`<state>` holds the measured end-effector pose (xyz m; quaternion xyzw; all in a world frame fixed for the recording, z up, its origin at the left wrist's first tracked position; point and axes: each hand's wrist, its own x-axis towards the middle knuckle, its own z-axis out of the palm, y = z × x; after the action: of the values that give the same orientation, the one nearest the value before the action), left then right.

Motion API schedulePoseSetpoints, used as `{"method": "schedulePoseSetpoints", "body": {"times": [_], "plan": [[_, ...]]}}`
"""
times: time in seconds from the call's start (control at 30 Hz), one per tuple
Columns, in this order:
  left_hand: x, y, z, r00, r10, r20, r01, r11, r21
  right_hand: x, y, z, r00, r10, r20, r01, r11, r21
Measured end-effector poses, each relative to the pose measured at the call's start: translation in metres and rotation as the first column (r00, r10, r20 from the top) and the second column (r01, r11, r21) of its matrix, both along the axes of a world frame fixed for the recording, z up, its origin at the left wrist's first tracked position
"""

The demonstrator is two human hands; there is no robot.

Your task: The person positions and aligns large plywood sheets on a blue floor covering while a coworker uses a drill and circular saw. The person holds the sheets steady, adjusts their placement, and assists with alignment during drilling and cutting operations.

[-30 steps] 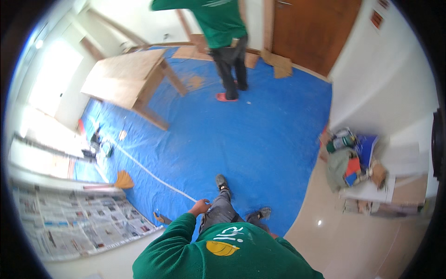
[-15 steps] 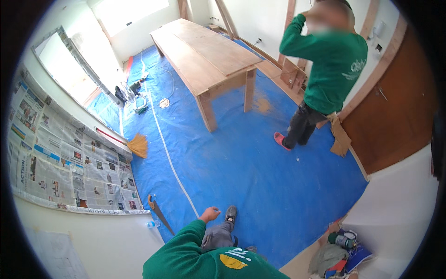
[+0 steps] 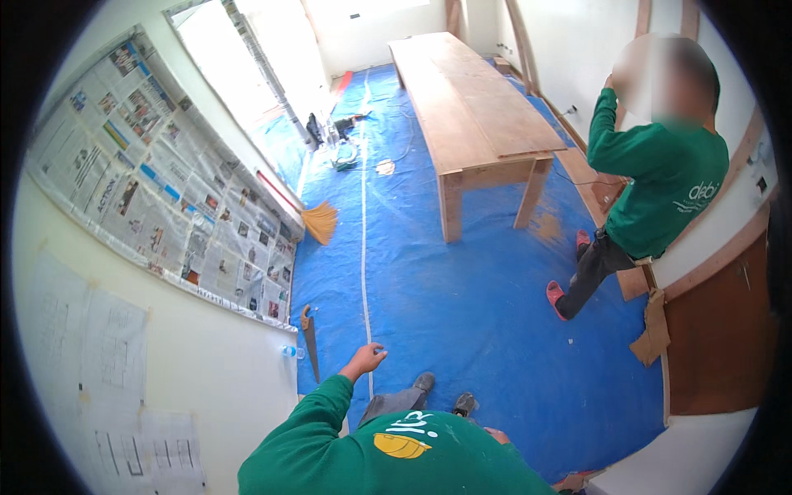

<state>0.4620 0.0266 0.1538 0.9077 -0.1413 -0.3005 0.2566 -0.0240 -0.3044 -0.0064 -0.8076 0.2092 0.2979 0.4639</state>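
In front of my body, my left hand (image 3: 364,360) hangs over the blue sheet with its fingers curled. A tiny pale spot shows at the fingertips, too small to name. Only a sliver of my right hand (image 3: 497,435) shows beside my green shirt; its fingers are hidden. Nearest to my left hand, on the floor sheet, lies a hand saw (image 3: 310,342) with a wooden handle. A small clear plastic bottle (image 3: 289,351) lies beside the saw, by the wall.
A long wooden table (image 3: 478,99) stands on the blue sheet (image 3: 462,305). A co-worker in green (image 3: 668,181) stands right of it. A broom (image 3: 320,221) leans at the newspaper-covered wall opening (image 3: 157,181). Power tools and cords (image 3: 340,148) lie farther back. Cardboard (image 3: 653,330) lies near a brown door.
My view has swung left, so the room has shifted right. The co-worker has stepped, with feet now apart. The pile of things at the lower right has mostly left view. My left hand remains curled.
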Motion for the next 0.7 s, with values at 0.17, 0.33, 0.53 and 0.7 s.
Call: {"method": "schedulePoseSetpoints", "body": {"times": [0.17, 0.33, 0.53, 0.7], "plan": [[-0.065, 0.099, 0.002, 0.985, 0.171, -0.003, -0.171, 0.983, 0.062, 0.038, -0.085, 0.028, 0.971, 0.224, -0.081, -0.229, 0.971, -0.074], [-0.142, 0.189, -0.012, 0.763, 0.61, -0.214, -0.561, 0.789, 0.25, 0.109, -0.103, 0.049, 0.966, 0.063, -0.249, -0.071, 0.997, -0.022], [-0.171, 0.211, -0.032, 0.693, 0.56, -0.455, -0.484, 0.828, 0.283, 0.236, -0.108, 0.056, 0.946, 0.093, -0.309, -0.107, 0.994, -0.029], [-0.018, 0.176, -0.076, 0.546, 0.662, -0.514, -0.661, 0.717, 0.222, 0.396, -0.103, 0.08, 0.869, 0.444, -0.216, -0.479, 0.865, -0.15]]}}
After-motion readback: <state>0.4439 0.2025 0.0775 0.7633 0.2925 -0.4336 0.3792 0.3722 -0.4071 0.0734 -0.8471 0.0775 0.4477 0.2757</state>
